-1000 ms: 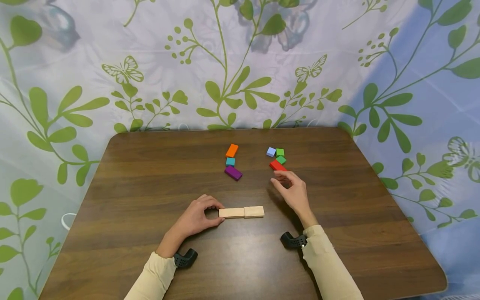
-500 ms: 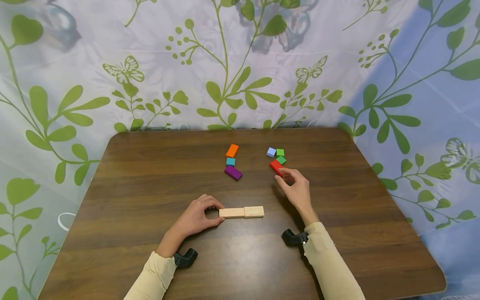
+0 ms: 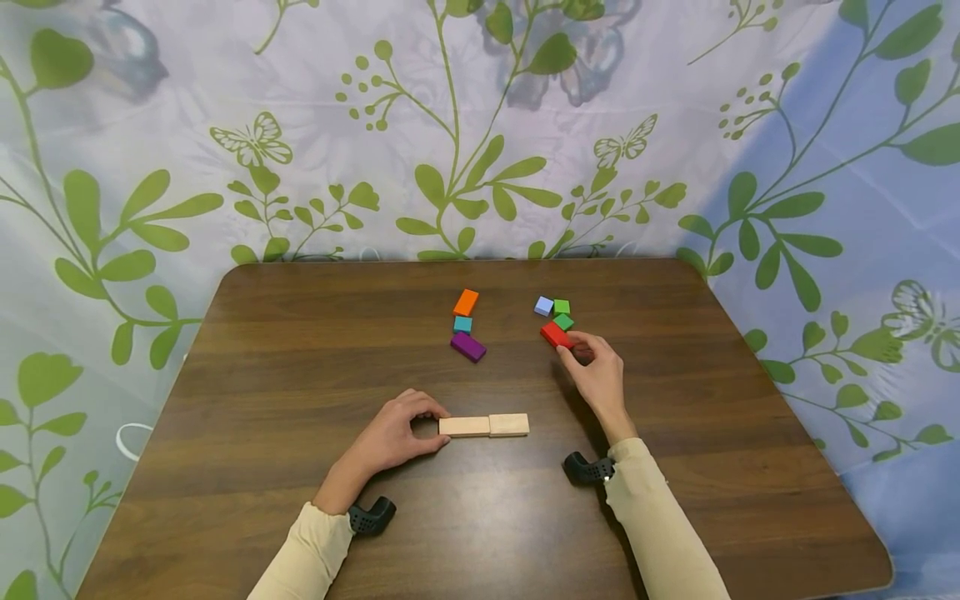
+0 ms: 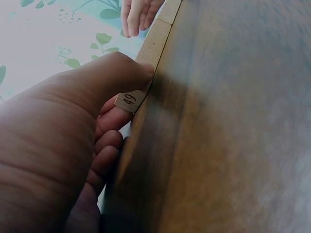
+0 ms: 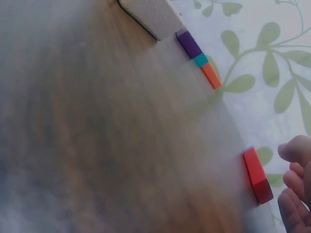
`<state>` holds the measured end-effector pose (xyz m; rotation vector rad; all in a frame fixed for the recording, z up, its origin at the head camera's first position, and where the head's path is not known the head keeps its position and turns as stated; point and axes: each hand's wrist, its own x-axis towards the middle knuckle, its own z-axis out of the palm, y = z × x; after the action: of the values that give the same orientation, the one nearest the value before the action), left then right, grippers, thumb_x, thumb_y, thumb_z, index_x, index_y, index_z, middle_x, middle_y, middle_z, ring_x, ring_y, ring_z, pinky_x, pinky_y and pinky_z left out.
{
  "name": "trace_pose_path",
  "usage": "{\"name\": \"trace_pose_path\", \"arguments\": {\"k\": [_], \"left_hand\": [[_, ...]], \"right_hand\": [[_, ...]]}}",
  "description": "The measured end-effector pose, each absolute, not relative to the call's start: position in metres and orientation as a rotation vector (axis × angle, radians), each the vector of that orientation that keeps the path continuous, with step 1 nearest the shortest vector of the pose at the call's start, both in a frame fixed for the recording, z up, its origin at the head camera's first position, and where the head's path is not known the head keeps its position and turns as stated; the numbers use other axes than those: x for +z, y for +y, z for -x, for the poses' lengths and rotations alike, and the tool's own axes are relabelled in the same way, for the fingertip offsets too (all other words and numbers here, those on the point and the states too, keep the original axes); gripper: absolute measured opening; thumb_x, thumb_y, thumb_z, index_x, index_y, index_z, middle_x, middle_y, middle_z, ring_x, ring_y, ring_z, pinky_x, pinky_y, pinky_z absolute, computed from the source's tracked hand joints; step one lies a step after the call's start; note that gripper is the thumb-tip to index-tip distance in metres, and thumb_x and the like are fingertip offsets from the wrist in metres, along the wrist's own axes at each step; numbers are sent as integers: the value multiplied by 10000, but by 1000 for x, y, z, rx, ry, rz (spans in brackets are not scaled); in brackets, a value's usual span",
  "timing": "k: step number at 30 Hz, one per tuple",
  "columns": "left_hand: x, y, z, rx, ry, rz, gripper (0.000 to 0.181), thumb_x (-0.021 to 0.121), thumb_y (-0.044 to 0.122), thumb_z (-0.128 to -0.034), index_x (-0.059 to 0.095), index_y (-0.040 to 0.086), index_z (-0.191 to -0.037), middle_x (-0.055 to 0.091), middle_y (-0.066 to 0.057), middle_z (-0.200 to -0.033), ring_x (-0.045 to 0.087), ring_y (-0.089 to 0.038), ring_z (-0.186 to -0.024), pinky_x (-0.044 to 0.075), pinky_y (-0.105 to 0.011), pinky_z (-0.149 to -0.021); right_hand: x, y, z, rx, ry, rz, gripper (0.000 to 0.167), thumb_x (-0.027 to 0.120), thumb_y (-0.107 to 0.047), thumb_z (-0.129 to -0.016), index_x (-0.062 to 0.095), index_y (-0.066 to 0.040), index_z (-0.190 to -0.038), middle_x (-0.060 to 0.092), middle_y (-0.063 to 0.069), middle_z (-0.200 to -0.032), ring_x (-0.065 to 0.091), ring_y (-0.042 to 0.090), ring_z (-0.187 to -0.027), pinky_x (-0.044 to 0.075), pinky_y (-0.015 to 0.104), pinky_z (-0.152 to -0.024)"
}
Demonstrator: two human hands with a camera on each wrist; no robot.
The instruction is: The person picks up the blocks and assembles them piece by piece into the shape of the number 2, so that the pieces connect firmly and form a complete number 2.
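1. L hand (image 3: pixel 390 432) pinches the L wood blk (image 3: pixel 463 427) btwn thumb & fingers at its L end; a no., apparently 49, shows on the end face in the L wrist view.
2. R wood blk (image 3: pixel 509 425) lies end to end w/ it, touching, both flat on the brown wood-grain table (image 3: pixel 300 350), nr center.
3. R hand (image 3: pixel 598 377), thumb & fingers spread, hovers at the near R end of the red blk (image 3: pixel 555 335); R wrist view shows a gap btwn fingertips & blk.
4. Red blk, oblong, lies flat on the table, R of center, angled, its far side just beside a small dark green blk (image 3: pixel 563 322).
5. Behind that: small lime green blk (image 3: pixel 562 307), w/ a light blue blk (image 3: pixel 544 306) immed. to its L.
6. L of that group, well apart, a bent row, ends touching or nearly so: orange blk (image 3: pixel 466 302) farthest, teal blk (image 3: pixel 462 325) in the middle, purple blk (image 3: pixel 468 347) nearest.
7. Person wears cream sleeves (image 3: pixel 663 517), w/ a black device (image 3: pixel 372 517) at each wrist.
8. Bkgd: pale drape (image 3: pixel 450 108) w/ green leaves & butterflies, hung behind the table.
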<state>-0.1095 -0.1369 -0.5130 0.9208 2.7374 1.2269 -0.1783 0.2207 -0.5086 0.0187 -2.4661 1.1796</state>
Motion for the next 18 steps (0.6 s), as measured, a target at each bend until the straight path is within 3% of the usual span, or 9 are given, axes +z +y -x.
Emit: {"name": "trace_pose_path", "arguments": {"k": [18], "left_hand": [[-512,-138,107,1241,2736,-916,249,870,273,-845,754,224,-1059,695,104,-1031,568,-83,-944,514,-293,-828]], "right_hand": [[-523,221,183,1169,-2521,82,392,822,-202,-898,715,-50,-1243,695,160,-1198,694,334,-1016,555,476,-936]]}}
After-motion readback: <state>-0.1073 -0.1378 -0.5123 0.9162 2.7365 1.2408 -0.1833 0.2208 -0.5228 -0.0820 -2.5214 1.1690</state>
